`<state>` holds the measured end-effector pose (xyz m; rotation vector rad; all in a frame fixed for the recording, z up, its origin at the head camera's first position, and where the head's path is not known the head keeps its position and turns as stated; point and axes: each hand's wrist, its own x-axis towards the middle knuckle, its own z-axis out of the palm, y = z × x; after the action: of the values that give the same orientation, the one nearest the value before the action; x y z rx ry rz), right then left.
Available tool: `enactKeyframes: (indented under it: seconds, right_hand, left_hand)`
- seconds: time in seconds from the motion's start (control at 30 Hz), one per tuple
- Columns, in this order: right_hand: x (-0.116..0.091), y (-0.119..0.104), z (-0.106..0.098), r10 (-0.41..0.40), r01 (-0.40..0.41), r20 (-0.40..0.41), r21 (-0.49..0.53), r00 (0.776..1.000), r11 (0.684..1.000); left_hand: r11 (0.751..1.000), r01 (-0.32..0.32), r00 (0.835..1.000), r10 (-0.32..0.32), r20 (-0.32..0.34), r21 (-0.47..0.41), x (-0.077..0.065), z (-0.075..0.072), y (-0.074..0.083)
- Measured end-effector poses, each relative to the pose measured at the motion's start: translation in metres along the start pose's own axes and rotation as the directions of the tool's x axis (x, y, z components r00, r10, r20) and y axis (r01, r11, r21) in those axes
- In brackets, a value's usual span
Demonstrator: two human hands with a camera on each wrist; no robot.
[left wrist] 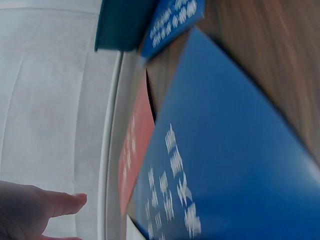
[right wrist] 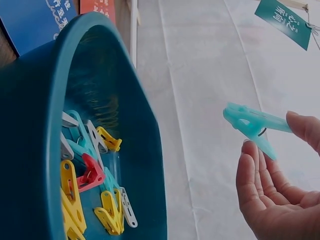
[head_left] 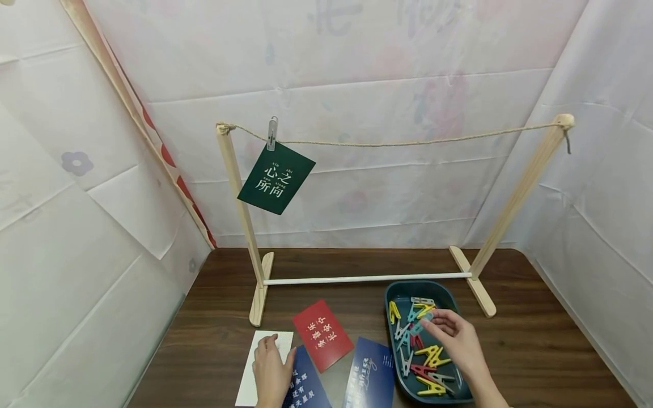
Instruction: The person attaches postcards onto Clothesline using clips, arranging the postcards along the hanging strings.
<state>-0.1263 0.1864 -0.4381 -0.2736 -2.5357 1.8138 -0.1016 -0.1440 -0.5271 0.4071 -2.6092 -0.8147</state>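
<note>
My right hand [head_left: 456,334] pinches a teal clothespin [right wrist: 252,125] by its two handle ends, thumb on one and fingers under the other, over the dark teal tray [head_left: 463,391]. In the tray lie several yellow, red, grey and teal clothespins. Over at the left, my left hand [head_left: 270,368] has its fingers over a white card [head_left: 248,377], with the thumb beside a dark blue card [head_left: 308,388]. A red card [head_left: 323,335] and another blue card [head_left: 369,374] lie between the hands. From the rope [head_left: 408,144], a dark green card [head_left: 277,178] hangs tilted by a clear clip [head_left: 272,135].
Two wooden posts [head_left: 520,192] with flat feet hold the rope up. A white rod [head_left: 357,279] joins them low, just behind the tray. Pale printed cloth [head_left: 382,198] encloses the brown wooden table [head_left: 204,317] at the back and sides.
</note>
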Motion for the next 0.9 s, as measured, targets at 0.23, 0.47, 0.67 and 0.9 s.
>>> enactKeyframes:
  seconds: [0.23, 0.47, 0.67, 0.9]
  right_hand:
    - [-0.002, -0.001, -0.004, 0.012, -0.011, -0.024, 0.023, 1.0, 1.0]
    - [-0.004, -0.001, -0.008, -0.013, 0.015, -0.047, 0.04, 0.999, 0.999]
    - [-0.004, -0.001, -0.009, -0.008, 0.01, -0.048, 0.043, 0.999, 0.999]
    - [-0.005, 0.0, -0.011, -0.028, 0.031, -0.044, 0.056, 0.999, 0.998]
  left_hand:
    - [0.996, 0.034, 0.999, -0.032, -0.022, 0.088, 0.003, -0.006, -0.023]
    - [0.981, 0.101, 0.995, -0.103, 0.004, 0.164, 0.005, -0.011, -0.036]
    - [0.975, 0.121, 0.989, -0.135, 0.064, 0.188, 0.006, -0.017, -0.045]
    - [0.972, 0.108, 0.987, -0.13, 0.094, 0.209, 0.008, -0.022, -0.049]
